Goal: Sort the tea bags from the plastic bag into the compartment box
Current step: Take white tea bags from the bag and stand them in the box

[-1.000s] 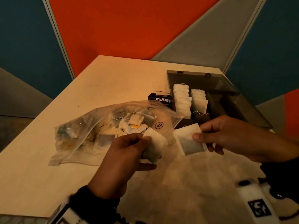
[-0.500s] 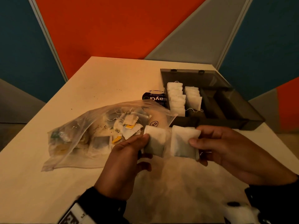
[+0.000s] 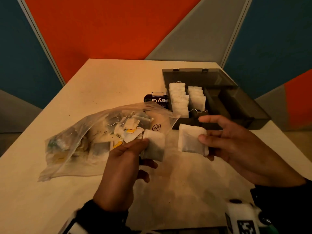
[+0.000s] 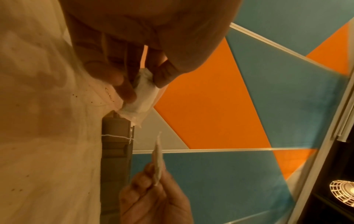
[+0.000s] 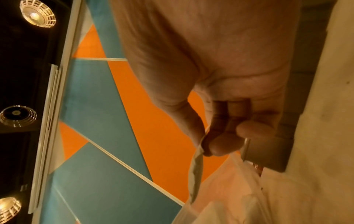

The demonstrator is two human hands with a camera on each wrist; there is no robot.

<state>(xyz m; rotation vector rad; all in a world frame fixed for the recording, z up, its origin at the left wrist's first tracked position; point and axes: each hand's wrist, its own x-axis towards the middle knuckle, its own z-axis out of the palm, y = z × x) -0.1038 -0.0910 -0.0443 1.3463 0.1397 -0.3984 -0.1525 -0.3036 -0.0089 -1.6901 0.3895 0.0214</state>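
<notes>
**Two tea bags held up in front of the box**

At the far left the plastic bag (image 3: 94, 142) lies on the table (image 3: 50, 191), its long axis running from the near left up toward the far right, with its open mouth pointing at the box. Loose tea bags, strings and yellow tags are jumbled inside it.

Just right of the bag's mouth, the left hand (image 3: 121, 169) pinches one tea bag (image 3: 154, 146) between thumb and fingers. That bag stands roughly upright, its long axis near vertical, and sits just above the table. The left wrist view shows the thumb and fingertips clamped on its folded edge.

A small gap separates it from the second tea bag (image 3: 192, 139), which the right hand (image 3: 236, 147) grips at its right edge, thumb on the near face and fingers behind. Its flat face looks toward the camera and its top edge tilts slightly left.

Behind both, on the right, stands the compartment box (image 3: 244, 105) with its lid open at the back. Its two leftmost compartments hold rows of white tea bags (image 3: 179, 100) standing on edge; the compartments further right look dark. A black round label (image 3: 156, 99) lies just left of the box.
</notes>
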